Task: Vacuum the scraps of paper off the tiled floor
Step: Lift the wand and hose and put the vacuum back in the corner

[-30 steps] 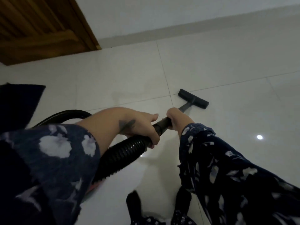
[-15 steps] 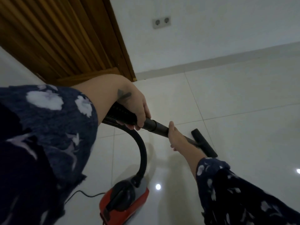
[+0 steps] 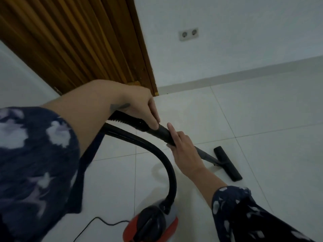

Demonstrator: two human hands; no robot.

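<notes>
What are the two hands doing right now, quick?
Left hand: grips the vacuum wand at its hose end.
Right hand: holds the wand lower down; forefinger straight along it, how the other fingers lie is hidden.

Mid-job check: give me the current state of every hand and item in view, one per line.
left hand: gripping the hose end at the wand.
right hand: on the wand, index finger extended along it.
wand: held tilted down toward the floor.
floor nozzle: flat on the tiles.
hose: arched from the wand down into the canister.
vacuum canister: standing on the floor, cord attached.
door: closed.
wall socket: nothing plugged in.
paper scraps: none visible.
</notes>
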